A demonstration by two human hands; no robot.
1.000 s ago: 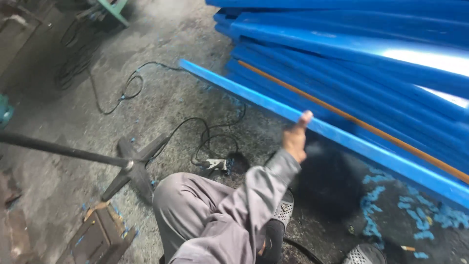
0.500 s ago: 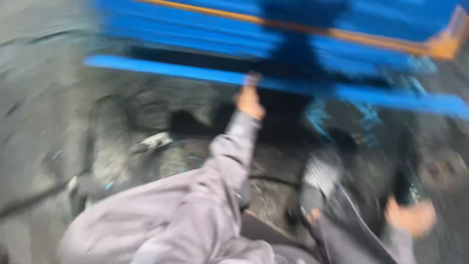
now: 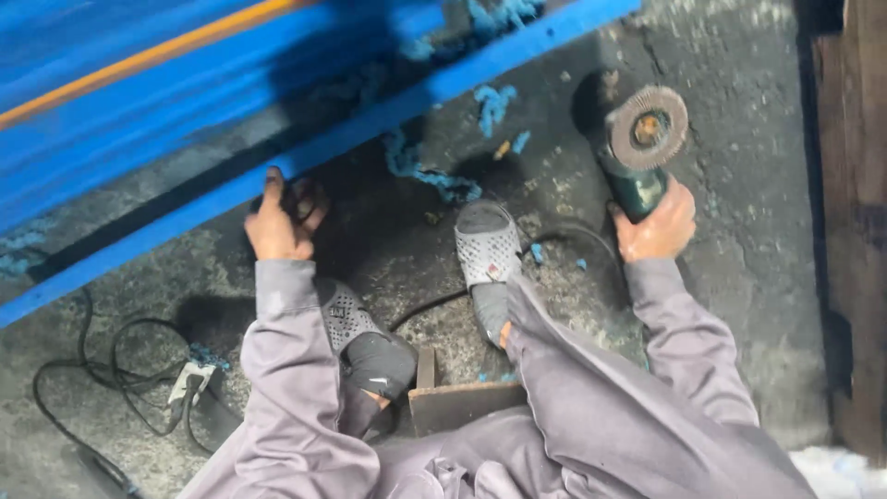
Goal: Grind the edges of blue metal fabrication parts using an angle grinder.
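L hand (image 3: 277,222) rests on the lower edge of the long blue painted metal beam (image 3: 166,222), which runs diagonally from lower left to upper right across the concrete floor (image 3: 739,231). Thumb points up against the beam; remaining fingers are curled together near the beam underside. Whether they pinch the edge: cannot tell, area is in shadow.

R hand (image 3: 658,226) is wrapped tight around the body of the dark green angle grinder w/ round flap disc (image 3: 637,148). Fingers pressed together around the housing. Disc faces up toward the camera, held clear of the beam, well apart from the L hand.

Stack of more blue beams, one w/ an orange stripe (image 3: 139,55), lies behind the first beam, top left. Blue paint flakes (image 3: 434,176) lie on the floor btw. beam and feet. Grey perforated slippers (image 3: 485,245) on both feet. Black power cable (image 3: 102,370) coils at lower left.
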